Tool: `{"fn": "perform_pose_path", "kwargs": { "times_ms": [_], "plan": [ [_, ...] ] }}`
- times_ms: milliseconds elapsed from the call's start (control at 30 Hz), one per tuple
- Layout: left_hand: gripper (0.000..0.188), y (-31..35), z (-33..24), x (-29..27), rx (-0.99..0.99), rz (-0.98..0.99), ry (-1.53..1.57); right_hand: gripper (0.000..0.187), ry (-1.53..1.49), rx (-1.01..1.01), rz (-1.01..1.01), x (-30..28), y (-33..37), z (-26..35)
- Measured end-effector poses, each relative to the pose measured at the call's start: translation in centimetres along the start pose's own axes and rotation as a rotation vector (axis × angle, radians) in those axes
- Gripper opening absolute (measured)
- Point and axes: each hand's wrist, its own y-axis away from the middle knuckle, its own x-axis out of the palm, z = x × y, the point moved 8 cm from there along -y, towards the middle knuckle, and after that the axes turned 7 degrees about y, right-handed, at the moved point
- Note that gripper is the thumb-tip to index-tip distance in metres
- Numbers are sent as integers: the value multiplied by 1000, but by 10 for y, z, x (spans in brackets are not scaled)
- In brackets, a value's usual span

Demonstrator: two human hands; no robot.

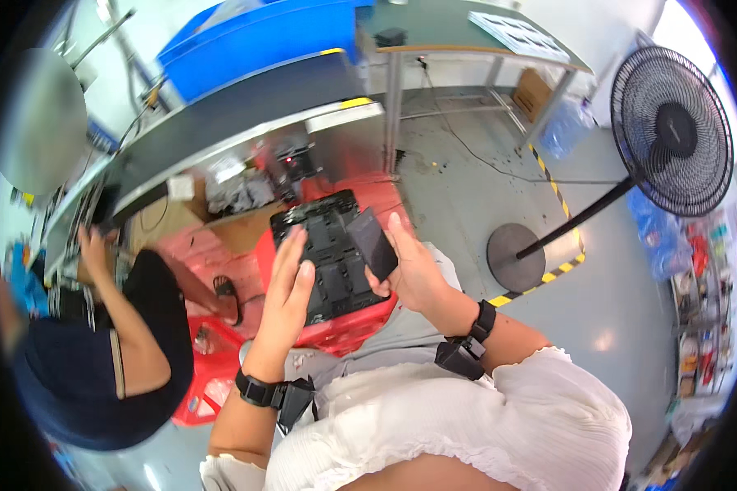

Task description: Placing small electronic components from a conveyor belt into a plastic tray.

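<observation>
My right hand grips a flat black rectangular piece, thumb on one side and fingertips at its lower end. The piece is tilted above the right part of a black tray. Several dark rectangular pieces lie in that tray, though their exact kind is hard to make out. Over the tray's left edge hovers my left hand, its fingers stretched out and holding nothing. Each wrist wears a black strap with a small dark box. Beneath the tray is a red support, mostly hidden.
A dark conveyor belt runs beyond the tray, with a blue bin behind it. At the left a co-worker in dark clothes sits near a red stool. A standing fan and a green-topped table are to the right.
</observation>
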Motion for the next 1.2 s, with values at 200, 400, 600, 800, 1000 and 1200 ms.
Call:
{"fn": "perform_pose_path", "kwargs": {
  "times_ms": [200,400,600,800,1000,1200],
  "plan": [
    [57,50,-4,17,-255,-55,593,77,74,67,305,91,27,-29],
    [44,72,9,3,-315,-200,679,42,129,13,342,105,34,-45],
    [43,68,5,-1,-321,-92,948,31,76,40,640,120,38,-34],
    [47,67,14,1,-343,65,991,32,-45,267,663,109,29,-37],
    [52,53,19,13,-357,142,1319,36,19,204,683,97,22,-32],
    [50,44,21,19,-426,92,1290,38,100,210,762,82,18,-30]
  ]
}}
